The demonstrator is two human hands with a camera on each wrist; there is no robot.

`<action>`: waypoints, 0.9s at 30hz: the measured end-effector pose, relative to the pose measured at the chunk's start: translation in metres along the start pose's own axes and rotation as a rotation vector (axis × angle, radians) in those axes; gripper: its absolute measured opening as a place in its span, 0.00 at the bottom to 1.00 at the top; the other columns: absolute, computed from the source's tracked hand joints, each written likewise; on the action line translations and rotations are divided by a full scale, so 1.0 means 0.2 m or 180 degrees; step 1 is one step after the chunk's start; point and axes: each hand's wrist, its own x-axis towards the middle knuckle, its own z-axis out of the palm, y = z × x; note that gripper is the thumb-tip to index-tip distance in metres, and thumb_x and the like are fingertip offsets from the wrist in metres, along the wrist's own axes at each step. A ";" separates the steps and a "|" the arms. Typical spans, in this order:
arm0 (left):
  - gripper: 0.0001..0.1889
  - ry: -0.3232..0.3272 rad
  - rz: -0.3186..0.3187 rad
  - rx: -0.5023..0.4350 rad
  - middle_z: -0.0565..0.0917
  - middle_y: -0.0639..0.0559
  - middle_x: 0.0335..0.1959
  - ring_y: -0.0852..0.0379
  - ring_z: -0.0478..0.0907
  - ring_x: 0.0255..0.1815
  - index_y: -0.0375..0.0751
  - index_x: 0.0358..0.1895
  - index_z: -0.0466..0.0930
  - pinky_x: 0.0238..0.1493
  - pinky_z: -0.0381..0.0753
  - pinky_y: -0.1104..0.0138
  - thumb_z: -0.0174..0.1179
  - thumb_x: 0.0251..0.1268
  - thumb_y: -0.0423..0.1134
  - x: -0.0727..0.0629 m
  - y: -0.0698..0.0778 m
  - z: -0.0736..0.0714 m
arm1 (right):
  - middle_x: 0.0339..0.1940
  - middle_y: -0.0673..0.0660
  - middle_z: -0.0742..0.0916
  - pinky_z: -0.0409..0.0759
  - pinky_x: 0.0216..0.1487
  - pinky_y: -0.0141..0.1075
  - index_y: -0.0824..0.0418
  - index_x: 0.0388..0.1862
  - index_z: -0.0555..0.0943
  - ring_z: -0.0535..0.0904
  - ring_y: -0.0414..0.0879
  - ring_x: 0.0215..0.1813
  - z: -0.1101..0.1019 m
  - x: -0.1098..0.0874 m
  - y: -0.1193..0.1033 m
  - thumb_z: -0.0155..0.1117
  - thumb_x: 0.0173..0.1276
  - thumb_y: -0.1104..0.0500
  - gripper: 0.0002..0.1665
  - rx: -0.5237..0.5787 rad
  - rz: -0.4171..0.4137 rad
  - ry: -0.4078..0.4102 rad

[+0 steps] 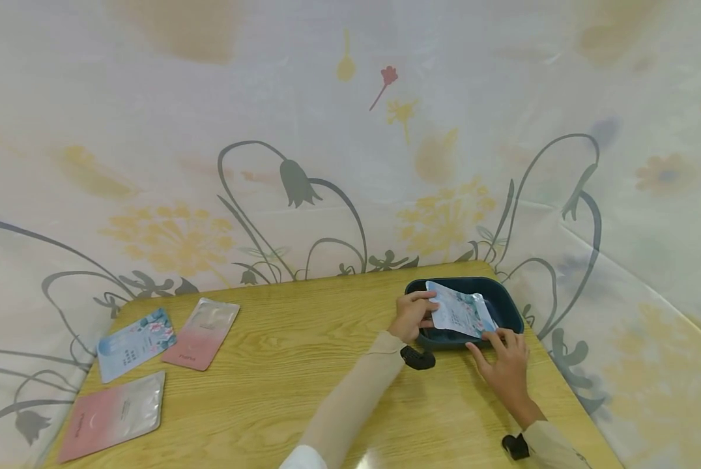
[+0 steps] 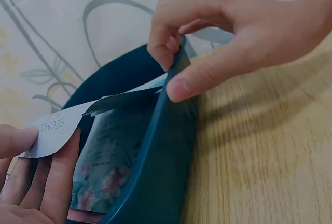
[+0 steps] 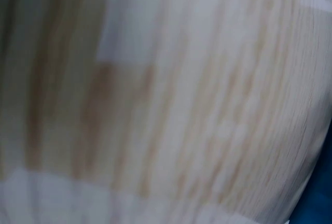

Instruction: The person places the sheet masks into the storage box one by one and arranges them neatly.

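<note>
My left hand [image 1: 412, 316] pinches the left end of a light blue face mask packet [image 1: 458, 309] between thumb and fingers. The floral packet lies tilted across the opening of a dark blue plastic bin [image 1: 444, 340]. At the bin's front right, my right hand [image 1: 507, 365] grips the rim, thumb outside and fingers curled over it, close to the packet's far end. Inside the bin, the left wrist view shows another floral packet [image 2: 106, 172] with a pink edge beneath it. In the right wrist view, blurred wood grain and a sliver of the bin [image 3: 316, 198] appear, without the hand.
On the left of the wooden table [image 1: 280, 365] lie another blue floral packet [image 1: 136, 344] and two pink and silver packets, one behind [image 1: 200, 333] and one nearer the front [image 1: 113, 417]. A flower-patterned curtain [image 1: 350, 163] rises behind the table and along its right side.
</note>
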 end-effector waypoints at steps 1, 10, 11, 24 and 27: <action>0.14 0.0006 0.0035 0.0049 0.83 0.45 0.27 0.57 0.81 0.21 0.33 0.44 0.85 0.19 0.81 0.68 0.62 0.52 0.23 0.00 0.00 0.01 | 0.36 0.64 0.75 0.60 0.37 0.55 0.63 0.33 0.79 0.65 0.61 0.37 0.00 0.00 0.00 0.79 0.40 0.58 0.22 0.0001 -0.0010 0.0014; 0.11 0.0292 0.0310 0.0799 0.76 0.48 0.23 0.49 0.80 0.17 0.28 0.38 0.82 0.24 0.83 0.55 0.64 0.49 0.19 -0.01 -0.05 0.04 | 0.37 0.65 0.75 0.61 0.38 0.56 0.64 0.34 0.79 0.65 0.62 0.38 0.00 0.00 0.00 0.78 0.42 0.57 0.22 -0.0008 0.0010 -0.0016; 0.11 0.0324 0.0350 0.0890 0.74 0.48 0.24 0.49 0.78 0.16 0.28 0.37 0.81 0.22 0.83 0.56 0.65 0.48 0.18 -0.01 -0.05 0.04 | 0.37 0.65 0.75 0.61 0.38 0.56 0.64 0.34 0.79 0.65 0.62 0.38 0.00 0.00 0.00 0.78 0.43 0.57 0.22 -0.0010 0.0010 -0.0019; 0.09 0.0432 0.0920 0.2109 0.73 0.47 0.17 0.54 0.74 0.06 0.25 0.33 0.80 0.07 0.73 0.71 0.66 0.45 0.19 -0.04 -0.05 0.05 | 0.36 0.64 0.75 0.60 0.38 0.57 0.64 0.32 0.78 0.65 0.62 0.38 0.00 0.00 0.00 0.77 0.44 0.56 0.20 0.0045 -0.0014 0.0028; 0.08 0.0476 0.1017 0.2286 0.76 0.44 0.19 0.57 0.72 0.04 0.26 0.31 0.80 0.05 0.70 0.73 0.66 0.45 0.20 -0.04 -0.05 0.06 | 0.36 0.64 0.75 0.60 0.38 0.56 0.64 0.32 0.78 0.65 0.62 0.38 0.00 0.00 0.01 0.77 0.43 0.57 0.20 0.0044 -0.0025 0.0032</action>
